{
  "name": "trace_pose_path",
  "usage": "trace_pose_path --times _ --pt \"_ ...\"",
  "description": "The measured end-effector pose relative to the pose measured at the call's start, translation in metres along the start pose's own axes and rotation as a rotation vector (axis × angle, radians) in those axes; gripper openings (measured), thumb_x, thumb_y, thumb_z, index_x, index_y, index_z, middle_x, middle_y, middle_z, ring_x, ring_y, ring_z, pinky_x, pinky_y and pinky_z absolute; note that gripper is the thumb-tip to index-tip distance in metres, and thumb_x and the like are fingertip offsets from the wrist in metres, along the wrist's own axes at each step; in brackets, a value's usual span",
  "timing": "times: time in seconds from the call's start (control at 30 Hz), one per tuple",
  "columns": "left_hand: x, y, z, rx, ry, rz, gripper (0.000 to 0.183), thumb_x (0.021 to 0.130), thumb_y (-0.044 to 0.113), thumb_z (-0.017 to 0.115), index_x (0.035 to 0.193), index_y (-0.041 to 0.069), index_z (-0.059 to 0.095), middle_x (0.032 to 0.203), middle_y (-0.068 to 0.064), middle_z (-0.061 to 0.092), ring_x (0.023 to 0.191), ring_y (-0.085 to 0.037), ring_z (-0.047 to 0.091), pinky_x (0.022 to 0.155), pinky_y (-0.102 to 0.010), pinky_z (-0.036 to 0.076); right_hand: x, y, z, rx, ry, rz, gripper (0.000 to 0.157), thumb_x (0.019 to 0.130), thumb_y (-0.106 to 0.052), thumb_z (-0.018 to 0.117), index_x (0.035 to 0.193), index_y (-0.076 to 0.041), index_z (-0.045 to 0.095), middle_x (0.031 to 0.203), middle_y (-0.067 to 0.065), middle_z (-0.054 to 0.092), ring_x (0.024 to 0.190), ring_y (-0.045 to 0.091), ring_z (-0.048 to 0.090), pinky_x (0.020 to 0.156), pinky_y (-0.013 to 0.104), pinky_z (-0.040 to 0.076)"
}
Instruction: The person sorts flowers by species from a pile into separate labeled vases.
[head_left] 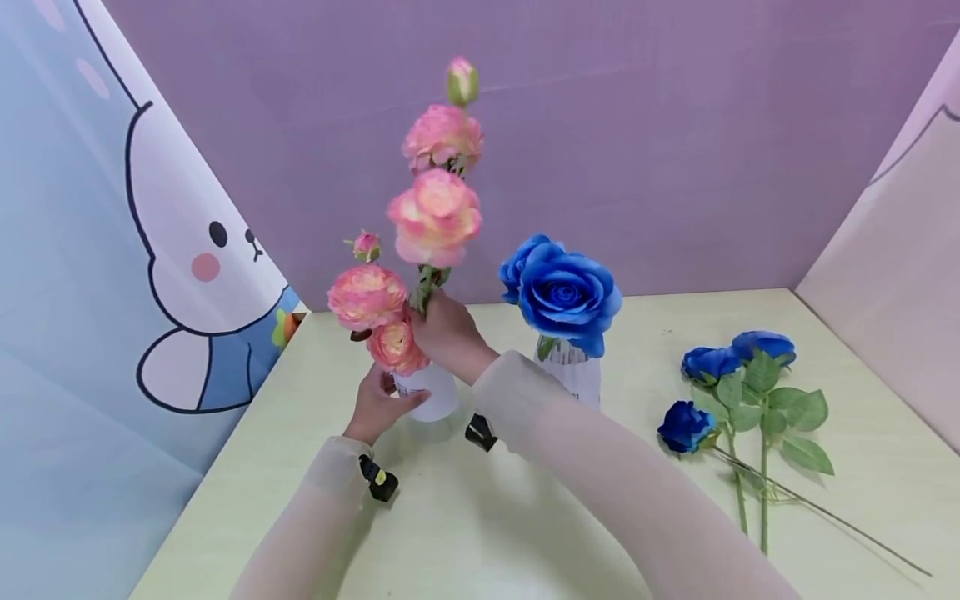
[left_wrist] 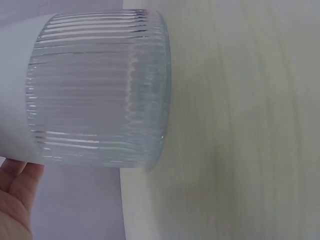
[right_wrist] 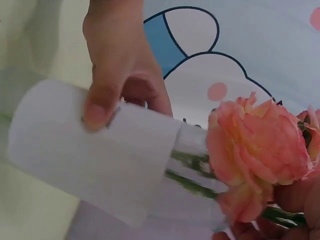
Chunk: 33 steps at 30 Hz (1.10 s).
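My left hand [head_left: 382, 406] grips a ribbed glass vase [left_wrist: 100, 90] by its white paper band [right_wrist: 95, 150], the thumb laid across the front. In the head view my right hand [head_left: 450, 333] pinches the stem of a tall pink flower spray [head_left: 435, 217] above the vase mouth. Green stems [right_wrist: 192, 187] show inside the glass in the right wrist view. Two lower pink blooms [head_left: 367, 297] lean left over the rim, beside a small bud. Much of the vase mouth is hidden behind blooms and my right hand.
Right of my hands stands a second vase [head_left: 581, 375] with blue roses [head_left: 562, 292]. Several loose blue roses [head_left: 686, 427] with leafy stems lie on the table [head_left: 450, 533] at the right. A purple backdrop [head_left: 675, 150] rises behind, and a cartoon-printed panel [head_left: 187, 250] borders the left.
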<state>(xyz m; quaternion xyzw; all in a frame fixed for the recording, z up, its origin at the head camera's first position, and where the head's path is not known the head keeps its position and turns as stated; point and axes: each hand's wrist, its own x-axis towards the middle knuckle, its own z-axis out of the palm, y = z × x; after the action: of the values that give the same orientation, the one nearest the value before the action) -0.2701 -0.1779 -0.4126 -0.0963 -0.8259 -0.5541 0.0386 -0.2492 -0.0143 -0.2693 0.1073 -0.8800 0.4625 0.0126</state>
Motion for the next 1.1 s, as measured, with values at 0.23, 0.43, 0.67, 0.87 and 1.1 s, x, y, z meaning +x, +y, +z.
trace_pose_path --times 0.23,0.43,0.67,0.87,1.1 --pt "0.002 0.004 0.001 -0.016 -0.002 -0.025 0.069 0.08 0.012 0.078 0.137 0.004 0.039 0.136 -0.018 0.048 0.118 -0.035 0.049 0.103 -0.05 0.04 0.003 0.016 0.0 0.11 0.161 -0.042 0.036 0.097 -0.013 0.055 0.129 0.001 0.044 0.107 0.017 0.064 0.092 0.026 0.065 0.081 0.035 0.056" --pt "0.001 0.003 0.001 -0.015 0.009 -0.025 0.068 0.08 0.011 0.077 0.136 0.004 0.039 0.135 -0.018 0.048 0.117 -0.035 0.05 0.101 -0.05 0.041 0.005 0.028 0.001 0.159 0.22 -0.166 0.023 0.095 -0.007 0.058 0.116 0.002 0.057 0.109 0.016 0.068 0.096 0.027 0.066 0.083 0.034 0.055" --pt "0.0 -0.004 0.0 -0.038 0.003 -0.023 0.068 0.079 0.01 0.078 0.135 0.004 0.041 0.133 -0.018 0.05 0.116 -0.035 0.051 0.102 -0.049 0.041 0.002 0.033 0.005 0.169 0.201 -0.177 0.015 0.092 -0.012 0.064 0.094 0.001 0.07 0.087 0.01 0.072 0.075 0.019 0.062 0.066 0.026 0.052" --pt "-0.001 -0.006 0.001 -0.033 0.003 -0.016 0.069 0.078 0.01 0.079 0.135 0.004 0.041 0.134 -0.018 0.051 0.117 -0.034 0.051 0.102 -0.049 0.04 -0.002 0.036 0.007 0.164 0.275 -0.228 0.014 0.091 -0.011 0.066 0.093 0.002 0.072 0.086 0.011 0.072 0.076 0.022 0.066 0.066 0.026 0.054" --pt "0.0 -0.002 0.001 -0.016 0.006 -0.01 0.068 0.079 0.012 0.079 0.136 0.005 0.041 0.135 -0.017 0.05 0.118 -0.035 0.05 0.102 -0.051 0.041 -0.002 0.039 0.009 0.221 0.374 -0.234 0.026 0.095 -0.017 0.06 0.108 0.005 0.061 0.077 0.014 0.067 0.066 0.024 0.062 0.058 0.027 0.052"
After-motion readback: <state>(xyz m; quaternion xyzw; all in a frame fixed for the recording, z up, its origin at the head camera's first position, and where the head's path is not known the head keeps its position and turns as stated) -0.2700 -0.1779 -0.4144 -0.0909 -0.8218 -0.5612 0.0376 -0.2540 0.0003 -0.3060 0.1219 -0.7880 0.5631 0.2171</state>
